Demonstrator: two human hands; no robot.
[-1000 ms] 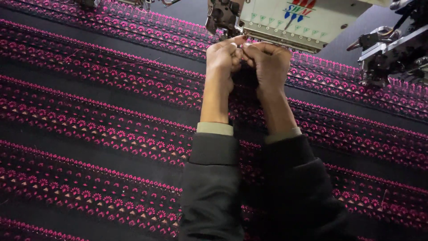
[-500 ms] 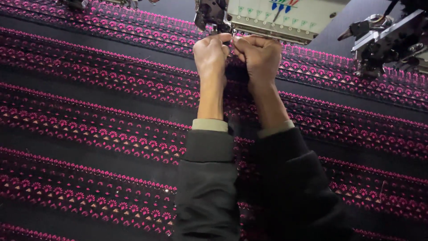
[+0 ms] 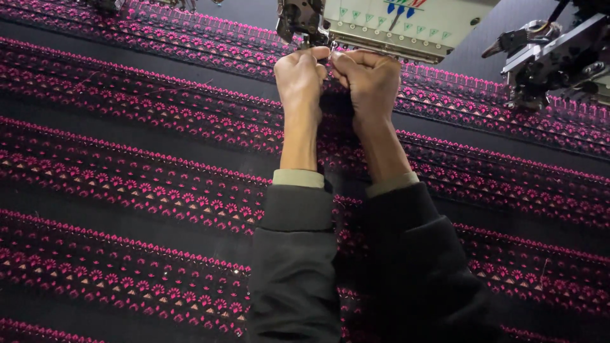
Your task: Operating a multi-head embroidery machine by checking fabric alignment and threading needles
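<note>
The black fabric embroidered with rows of bright pink fan-shaped motifs (image 3: 146,190) is stretched flat across the whole view, from the near edge up to the machine heads at the far side, so that its bands run level beneath the needles. Nearest the camera, two forearms in dark sleeves with pale green cuffs (image 3: 298,178) are extended over the cloth. Further on, the left hand (image 3: 300,79) and the right hand (image 3: 368,82) are brought together, knuckle to knuckle, directly under the cream-coloured embroidery machine head (image 3: 406,25). Both hands are curled tightly, with fingertips pinched together where they meet; something fine, perhaps a thread, appears to be gripped between them, though what exactly is held cannot be told. The hands are raised just clear of the fabric, close to the dark metal needle assembly (image 3: 298,16), probably because the work is done at that point. Beyond, to the right, a second dark metal machine head (image 3: 553,57) is mounted above the same cloth.
</note>
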